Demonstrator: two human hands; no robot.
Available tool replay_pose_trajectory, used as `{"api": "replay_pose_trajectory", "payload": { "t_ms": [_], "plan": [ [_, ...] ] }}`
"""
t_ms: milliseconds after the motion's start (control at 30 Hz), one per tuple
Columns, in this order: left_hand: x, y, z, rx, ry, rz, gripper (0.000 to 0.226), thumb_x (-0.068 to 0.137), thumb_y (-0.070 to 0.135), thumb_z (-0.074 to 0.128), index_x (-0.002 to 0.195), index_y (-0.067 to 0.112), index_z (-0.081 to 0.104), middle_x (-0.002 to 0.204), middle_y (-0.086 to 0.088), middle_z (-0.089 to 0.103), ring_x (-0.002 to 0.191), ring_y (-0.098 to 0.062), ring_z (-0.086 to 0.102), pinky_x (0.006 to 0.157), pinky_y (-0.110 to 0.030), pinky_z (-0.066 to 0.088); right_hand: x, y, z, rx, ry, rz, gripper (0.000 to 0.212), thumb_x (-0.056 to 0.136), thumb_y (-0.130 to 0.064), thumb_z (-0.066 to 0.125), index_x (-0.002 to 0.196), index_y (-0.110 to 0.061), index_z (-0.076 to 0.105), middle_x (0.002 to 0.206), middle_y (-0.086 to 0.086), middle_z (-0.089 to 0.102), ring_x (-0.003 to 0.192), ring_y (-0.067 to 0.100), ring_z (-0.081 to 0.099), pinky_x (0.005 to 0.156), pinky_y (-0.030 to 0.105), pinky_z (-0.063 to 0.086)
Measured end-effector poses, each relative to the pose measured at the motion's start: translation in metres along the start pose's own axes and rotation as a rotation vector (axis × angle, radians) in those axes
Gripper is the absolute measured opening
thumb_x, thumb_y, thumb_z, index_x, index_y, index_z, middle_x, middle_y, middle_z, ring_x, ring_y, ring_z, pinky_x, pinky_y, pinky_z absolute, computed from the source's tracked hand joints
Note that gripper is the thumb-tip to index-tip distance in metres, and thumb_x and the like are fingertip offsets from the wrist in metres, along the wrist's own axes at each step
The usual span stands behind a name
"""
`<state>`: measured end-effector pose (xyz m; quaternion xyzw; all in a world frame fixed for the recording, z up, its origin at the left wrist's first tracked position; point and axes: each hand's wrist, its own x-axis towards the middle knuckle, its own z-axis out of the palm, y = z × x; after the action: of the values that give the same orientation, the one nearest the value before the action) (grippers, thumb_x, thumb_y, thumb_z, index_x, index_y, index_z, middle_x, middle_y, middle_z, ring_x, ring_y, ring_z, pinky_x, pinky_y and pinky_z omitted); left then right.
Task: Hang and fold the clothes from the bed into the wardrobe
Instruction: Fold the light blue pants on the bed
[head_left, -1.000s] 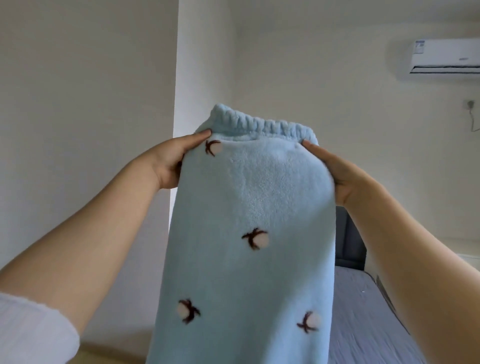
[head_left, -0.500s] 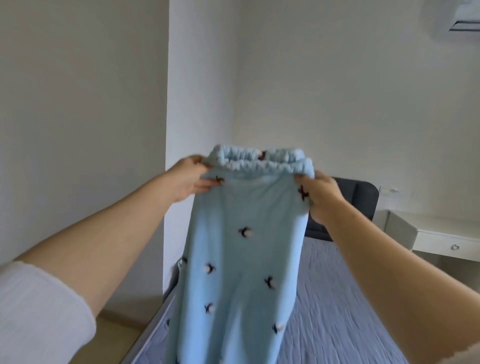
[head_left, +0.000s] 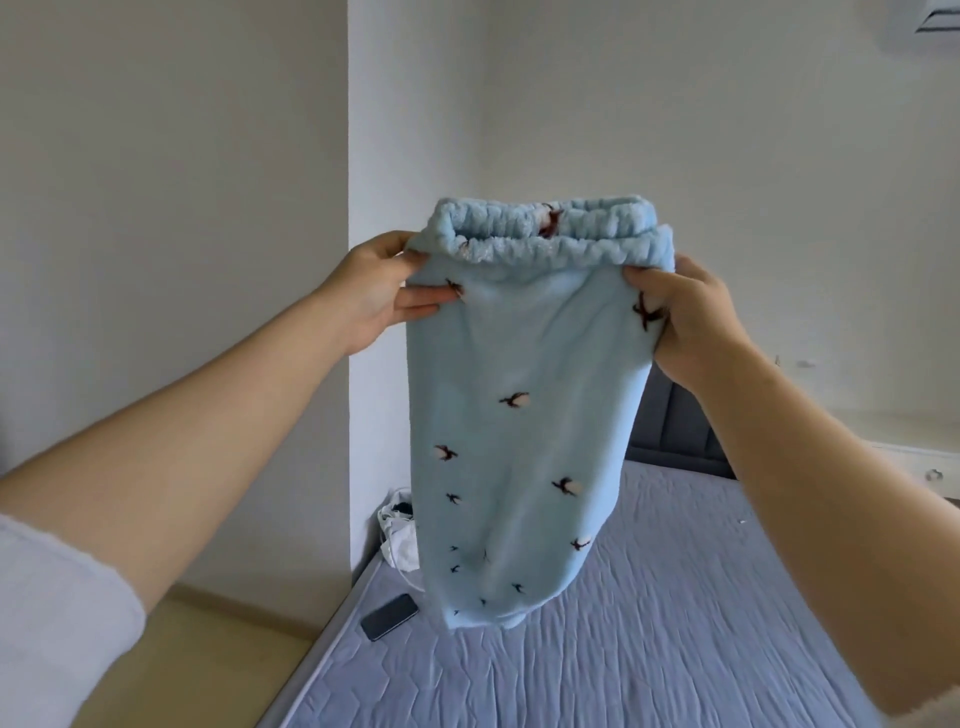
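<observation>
Nearest: white sleeve (head_left: 57, 623) at 8 o'clock in frame, both forearms stretched out ahead.

Left hand (head_left: 374, 296) holds the light blue fleece trousers (head_left: 519, 441) at the 9 o'clock end of the waistband (head_left: 545, 244), with its fingers (head_left: 423, 304) pinching the front face just under the elastic. Right hand (head_left: 696, 317) takes the 3 o'clock end, fingers (head_left: 647, 275) curled round a bunch of fabric. Both hands are closed on the garment, neither free.

Why this hold: gripping the two side ends spreads the elastic and lets the legs hang plumb under their own weight, so the layers line up. Reads as squaring the piece before a fold. The waistband gapes at 12 o'clock with the inner back face showing, so it's not pulled fully taut.

Trousers are in the air, hem at 6 o'clock low over the bed (head_left: 675, 623). Can't tell if it brushes the mattress. Probably held over the bed so it can go straight down flat.

On the bed: dark phone (head_left: 389, 617) at 7 o'clock of the hem, near the mattress edge. Any lay-down needs to stay clear of it. White crumpled bundle (head_left: 400, 540) sits at 9 o'clock of the lower legs, by the wall corner; can't tell what it is.

Further back: dark headboard (head_left: 670, 426) shows at 3 o'clock of the trousers, with a white drawer unit (head_left: 924, 462) beyond it. Air conditioner (head_left: 935, 23) is at 1 o'clock, high on the wall. Wardrobe not in view.
</observation>
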<state>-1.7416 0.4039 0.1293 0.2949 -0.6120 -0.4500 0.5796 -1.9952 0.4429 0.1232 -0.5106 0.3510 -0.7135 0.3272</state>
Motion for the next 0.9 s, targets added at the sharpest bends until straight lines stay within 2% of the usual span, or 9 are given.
{"api": "replay_pose_trajectory", "payload": {
  "t_ms": [100,200,267,333,400,600,700,800,900],
  "plan": [
    [-0.031,-0.031,-0.005,0.069,0.000,-0.093,0.018,0.097,0.017,0.047,0.085,0.026,0.056,0.073,0.011,0.067,0.055,-0.006,0.067,0.054,-0.018,0.051,-0.031,0.031,-0.014,0.025,-0.062,0.129,0.021,0.081,0.003,0.058,0.098,-0.007,0.064,0.096,0.014,0.068,0.086,0.029,0.066,0.082,0.041,0.055],
    [-0.068,-0.073,-0.010,0.136,-0.004,-0.225,0.022,0.097,0.012,0.044,0.085,0.024,0.057,0.054,0.012,0.062,0.042,-0.002,0.058,0.047,-0.014,0.046,-0.069,0.069,-0.035,0.022,-0.170,0.265,0.022,0.078,0.003,0.057,0.097,-0.007,0.065,0.092,0.013,0.070,0.083,0.028,0.067,0.079,0.042,0.055],
    [-0.094,-0.101,-0.014,0.162,-0.030,-0.323,0.024,0.097,0.009,0.042,0.086,0.022,0.058,0.048,0.010,0.058,0.038,-0.002,0.052,0.044,-0.014,0.043,-0.097,0.095,-0.052,-0.008,-0.259,0.380,0.034,0.068,-0.002,0.064,0.103,-0.003,0.063,0.094,0.015,0.070,0.085,0.029,0.068,0.075,0.041,0.057],
    [-0.117,-0.127,-0.016,0.184,-0.069,-0.413,0.023,0.097,0.008,0.043,0.088,0.020,0.060,0.051,0.005,0.055,0.038,-0.003,0.049,0.045,-0.015,0.042,-0.121,0.121,-0.068,-0.051,-0.318,0.509,0.042,0.062,-0.002,0.067,0.103,-0.001,0.063,0.094,0.017,0.070,0.083,0.030,0.069,0.068,0.039,0.058],
    [-0.140,-0.152,-0.018,0.212,-0.106,-0.501,0.021,0.097,0.009,0.044,0.091,0.019,0.061,0.056,0.001,0.053,0.040,-0.004,0.048,0.045,-0.016,0.041,-0.144,0.145,-0.080,-0.066,-0.343,0.630,0.037,0.062,-0.007,0.064,0.099,-0.002,0.064,0.092,0.017,0.071,0.080,0.029,0.070,0.062,0.037,0.057],
    [-0.188,-0.230,-0.019,0.217,-0.051,-0.750,0.020,0.096,0.006,0.044,0.089,0.020,0.057,0.044,0.006,0.054,0.035,-0.002,0.049,0.038,-0.014,0.040,-0.201,0.219,-0.105,-0.098,-0.334,0.886,0.037,0.061,-0.008,0.068,0.096,0.003,0.066,0.094,0.022,0.070,0.082,0.033,0.070,0.063,0.036,0.056],
    [-0.210,-0.275,-0.021,0.243,-0.016,-0.872,0.020,0.096,0.007,0.046,0.087,0.021,0.057,0.047,0.008,0.057,0.038,-0.002,0.052,0.043,-0.016,0.041,-0.230,0.259,-0.117,-0.120,-0.336,0.989,0.042,0.057,0.000,0.074,0.098,0.002,0.066,0.098,0.022,0.070,0.089,0.034,0.069,0.070,0.037,0.057],
    [-0.229,-0.320,-0.021,0.257,0.014,-1.002,0.021,0.095,0.006,0.046,0.084,0.020,0.056,0.058,0.005,0.061,0.040,-0.001,0.054,0.048,-0.019,0.043,-0.259,0.297,-0.127,-0.142,-0.340,1.093,0.040,0.057,-0.006,0.073,0.097,-0.001,0.068,0.101,0.020,0.070,0.095,0.034,0.067,0.081,0.039,0.055],
    [-0.238,-0.358,-0.017,0.239,0.049,-1.094,0.020,0.095,0.006,0.045,0.085,0.021,0.054,0.068,-0.001,0.062,0.041,-0.002,0.056,0.048,-0.020,0.049,-0.280,0.333,-0.139,-0.143,-0.268,1.160,0.031,0.058,-0.008,0.075,0.089,-0.009,0.073,0.095,0.013,0.073,0.088,0.026,0.070,0.068,0.029,0.056]
  ]
}}
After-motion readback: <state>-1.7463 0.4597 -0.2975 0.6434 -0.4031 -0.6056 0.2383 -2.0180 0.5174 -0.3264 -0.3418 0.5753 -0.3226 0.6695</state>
